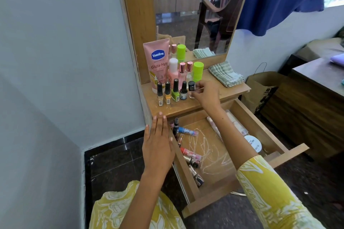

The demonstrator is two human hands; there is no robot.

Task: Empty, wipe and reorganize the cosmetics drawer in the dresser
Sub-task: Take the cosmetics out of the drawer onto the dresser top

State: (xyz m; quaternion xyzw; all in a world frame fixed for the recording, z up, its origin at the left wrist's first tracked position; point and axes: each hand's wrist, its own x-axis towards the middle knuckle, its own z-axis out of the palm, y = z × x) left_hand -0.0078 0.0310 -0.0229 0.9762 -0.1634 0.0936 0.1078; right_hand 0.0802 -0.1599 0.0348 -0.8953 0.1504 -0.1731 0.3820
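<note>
My right hand (203,92) pinches a small black-capped bottle (191,88) onto the tabletop (186,107) row's right end, so I set it down upright, left hand (158,147) flat, fingers straight, at the front-left corner beside the open drawer (219,154).

Pink tube (157,63), lime-green bottle (198,69), green-striped cloth (226,74), yellow-patterned sleeve (270,197).

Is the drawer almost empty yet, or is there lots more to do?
About halfway. Done: nail polishes and lotion tube stand on the dresser top. In hand: the right hand sets down a small bottle. Left: lipsticks and a white jar in the drawer; the cloth lies unused.
</note>
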